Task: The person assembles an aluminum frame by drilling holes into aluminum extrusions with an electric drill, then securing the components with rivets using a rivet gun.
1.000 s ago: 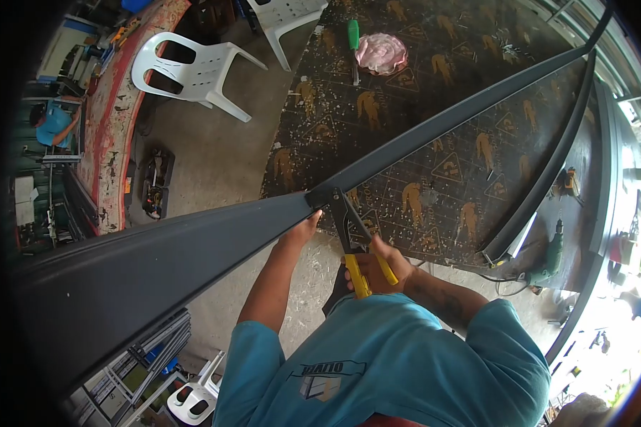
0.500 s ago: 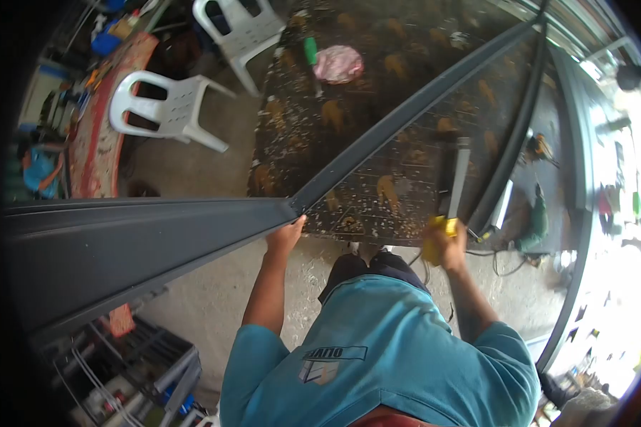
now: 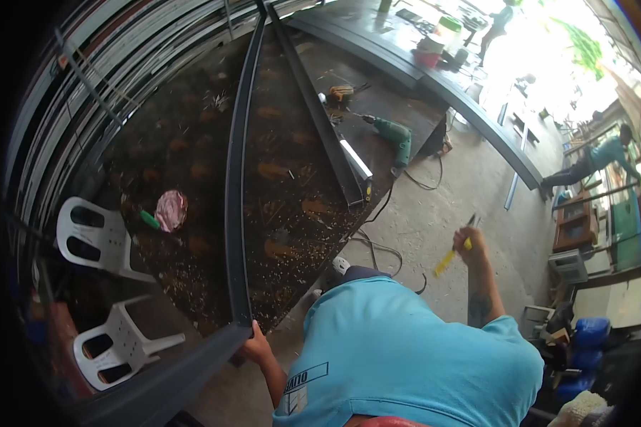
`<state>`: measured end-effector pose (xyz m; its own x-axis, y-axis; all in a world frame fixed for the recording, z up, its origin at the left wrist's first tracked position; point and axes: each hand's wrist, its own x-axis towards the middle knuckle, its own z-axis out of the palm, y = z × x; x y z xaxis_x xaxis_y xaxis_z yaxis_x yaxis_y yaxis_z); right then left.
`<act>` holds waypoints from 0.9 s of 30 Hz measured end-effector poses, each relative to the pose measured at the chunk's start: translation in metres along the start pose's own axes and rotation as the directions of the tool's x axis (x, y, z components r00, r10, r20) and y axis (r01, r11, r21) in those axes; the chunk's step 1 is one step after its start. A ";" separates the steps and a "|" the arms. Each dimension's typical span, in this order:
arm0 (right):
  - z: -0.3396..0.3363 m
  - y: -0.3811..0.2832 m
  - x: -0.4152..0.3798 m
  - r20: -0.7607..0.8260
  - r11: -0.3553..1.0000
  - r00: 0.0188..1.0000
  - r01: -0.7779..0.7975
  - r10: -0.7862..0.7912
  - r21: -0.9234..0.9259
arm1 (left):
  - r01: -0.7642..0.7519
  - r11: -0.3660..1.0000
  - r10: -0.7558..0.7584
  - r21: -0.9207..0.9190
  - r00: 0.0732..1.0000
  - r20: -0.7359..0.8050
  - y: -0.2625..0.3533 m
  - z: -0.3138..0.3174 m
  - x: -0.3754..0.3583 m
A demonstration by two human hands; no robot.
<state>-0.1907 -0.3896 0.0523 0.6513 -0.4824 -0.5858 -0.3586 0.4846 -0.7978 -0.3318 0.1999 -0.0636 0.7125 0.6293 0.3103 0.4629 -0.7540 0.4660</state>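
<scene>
My left hand [image 3: 257,346] is closed on the edge of a long dark metal profile [image 3: 236,171], where it bends or meets another section at the table's near edge. From there the profile runs across the table to the far side, and a dark section [image 3: 185,363] comes toward me at lower left. Off to the right, above the floor, my right hand [image 3: 471,245] is closed around a yellow-handled tool with a metal blade [image 3: 444,263]. Its yellow part sticks out below the fist and a narrow silvery part above. Blur hides its exact kind.
Wood chips litter the dark table [image 3: 192,142]. On it lie a second dark profile [image 3: 313,99], a green drill [image 3: 393,139], a yellow-and-black tool [image 3: 340,93] and a pink bundle [image 3: 171,210]. White chairs [image 3: 96,231] stand left; a cord [image 3: 388,249] trails on the floor. Another person [image 3: 605,160] bends at right.
My view has turned to the right. My right hand has moved away from the table's edge with the yellow-handled tool, while my left hand stays on the profile.
</scene>
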 end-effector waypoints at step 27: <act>0.127 -0.023 0.082 0.177 0.915 0.958 0.271 -0.226 -0.299 | 0.091 0.990 -0.082 -0.111 0.993 0.086 -0.001 -0.011 0.003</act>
<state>-0.0441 -0.3479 0.0408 0.8235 -0.4424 -0.3552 -0.3512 0.0942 -0.9315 -0.3358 0.2045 -0.0545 0.7149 0.6703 0.1991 0.4642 -0.6679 0.5818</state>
